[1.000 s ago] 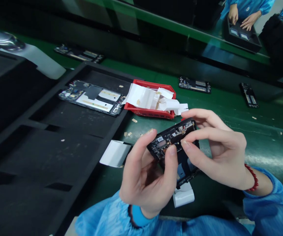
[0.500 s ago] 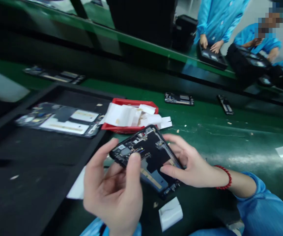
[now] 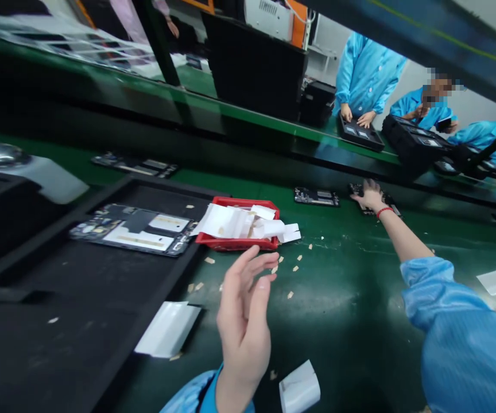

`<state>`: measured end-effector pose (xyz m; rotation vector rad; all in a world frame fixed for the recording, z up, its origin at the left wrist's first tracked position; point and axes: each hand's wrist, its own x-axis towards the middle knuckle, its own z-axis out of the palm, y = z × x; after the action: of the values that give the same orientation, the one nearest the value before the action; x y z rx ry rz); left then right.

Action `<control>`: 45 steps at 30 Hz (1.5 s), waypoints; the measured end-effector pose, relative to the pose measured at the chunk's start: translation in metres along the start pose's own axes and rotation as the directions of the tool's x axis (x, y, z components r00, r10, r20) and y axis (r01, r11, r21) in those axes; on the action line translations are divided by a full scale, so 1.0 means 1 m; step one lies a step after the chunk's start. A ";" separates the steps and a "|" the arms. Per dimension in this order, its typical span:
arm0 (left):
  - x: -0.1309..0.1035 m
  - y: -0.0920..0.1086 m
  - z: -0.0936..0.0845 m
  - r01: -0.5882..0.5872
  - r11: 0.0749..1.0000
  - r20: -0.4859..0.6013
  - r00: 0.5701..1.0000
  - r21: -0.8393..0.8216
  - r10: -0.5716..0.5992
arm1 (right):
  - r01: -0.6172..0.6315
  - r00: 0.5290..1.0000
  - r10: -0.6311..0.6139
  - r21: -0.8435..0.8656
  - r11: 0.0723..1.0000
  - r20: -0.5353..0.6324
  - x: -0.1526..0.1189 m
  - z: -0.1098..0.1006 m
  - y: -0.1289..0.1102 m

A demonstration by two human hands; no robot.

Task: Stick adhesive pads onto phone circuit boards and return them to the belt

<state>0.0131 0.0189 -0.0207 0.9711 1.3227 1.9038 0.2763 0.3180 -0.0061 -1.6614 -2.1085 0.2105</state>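
My left hand (image 3: 245, 327) is raised over the bench in front of the red tray (image 3: 239, 248), its fingers apart and nothing in it. At the far side of the bench, my right hand (image 3: 371, 197), with a red bracelet at the wrist, grips an opened phone (image 3: 355, 189) that lies low on the green surface. The hand covers much of this phone, and dark phone parts show on both sides of it. Another opened phone (image 3: 317, 197) lies just to the left, apart from the hand. White paper strips (image 3: 224, 221) fill the red tray.
A black foam tray (image 3: 101, 292) on the left holds an opened phone (image 3: 131, 230); a further one (image 3: 136, 165) lies behind. White slips (image 3: 168, 330) and small beige scraps dot the green bench (image 3: 343, 298). Across a raised ledge, co-workers in blue coats handle black trays (image 3: 362, 135).
The opened phone has left my left hand, which is now open. My right hand has moved from the near middle to the far right of the bench. The camera view has tilted up.
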 end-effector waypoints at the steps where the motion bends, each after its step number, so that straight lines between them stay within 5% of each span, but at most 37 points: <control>1: 0.000 0.000 0.001 -0.007 1.000 -0.006 1.000 0.017 0.007 | 0.003 0.998 0.001 -0.052 0.999 0.066 0.005 0.011 -0.004; 5: 0.003 -0.002 0.000 0.008 0.997 -0.006 1.000 0.072 -0.007 | 0.106 0.959 -0.111 0.033 0.994 0.260 0.026 0.043 -0.027; 9: 0.005 -0.008 -0.002 0.079 0.990 0.048 0.995 0.118 -0.085 | 0.192 0.948 -0.208 0.088 0.977 0.240 0.018 0.031 -0.046; 14: 0.001 -0.014 0.004 0.167 0.986 0.092 0.982 0.015 -0.167 | 0.337 0.933 -0.354 0.193 0.922 0.062 -0.078 0.013 -0.082; 17: -0.002 -0.009 0.007 0.088 0.996 0.043 0.995 -0.024 -0.087 | 0.420 0.885 -0.461 0.313 0.852 0.067 -0.148 0.009 -0.113; 20: -0.001 -0.001 0.007 -0.023 0.997 -0.036 0.999 0.067 0.026 | 0.507 0.829 -0.560 0.438 0.742 -0.011 -0.184 0.005 -0.142; 25: -0.002 0.003 0.006 -0.216 0.972 -0.061 0.973 0.089 0.222 | 0.554 0.822 -0.524 0.524 0.647 -0.222 -0.185 0.000 -0.177; 31: -0.003 0.002 -0.004 -0.392 0.861 0.026 0.913 0.324 0.406 | 0.569 0.808 -0.516 0.601 0.562 -0.282 -0.187 -0.001 -0.200; 45: -0.007 0.000 -0.006 -0.416 0.844 -0.025 0.893 0.338 0.450 | 0.521 0.817 -0.524 0.698 0.491 -0.241 -0.181 -0.002 -0.197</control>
<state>0.0124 0.0101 -0.0237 1.4606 1.6199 2.1276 0.1350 0.0930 0.0263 -0.4889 -1.9991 0.7580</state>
